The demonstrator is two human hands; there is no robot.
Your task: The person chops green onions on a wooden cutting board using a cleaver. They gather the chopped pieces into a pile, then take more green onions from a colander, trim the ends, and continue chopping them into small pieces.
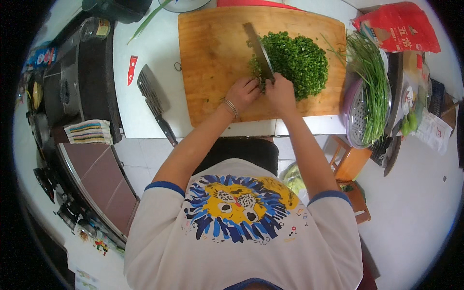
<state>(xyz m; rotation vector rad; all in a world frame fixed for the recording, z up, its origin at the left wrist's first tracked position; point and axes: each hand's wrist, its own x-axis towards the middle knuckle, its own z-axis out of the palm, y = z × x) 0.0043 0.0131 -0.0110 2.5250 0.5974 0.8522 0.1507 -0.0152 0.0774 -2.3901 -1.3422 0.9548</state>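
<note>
My right hand (281, 94) is wrapped around the handle of a kitchen knife (261, 52), whose dark blade points away from me across the cutting board (212, 53). To the right of the blade lies a big heap of finely chopped green chives (302, 65), with some bits on its left side too. My left hand (244, 94), a bangle at its wrist, is just left of the knife handle. Its fingers are bent and closed on chives at the heap's near edge; the fingertips are partly hidden.
Left of the board are a cleaver (153, 99) with a black handle and a small red-handled tool (131, 70). Long uncut chives (374, 92) hang over a purple colander (352, 113) at the right. Behind it is a red bag (398, 28). A wooden chair (350, 162) stands below the counter.
</note>
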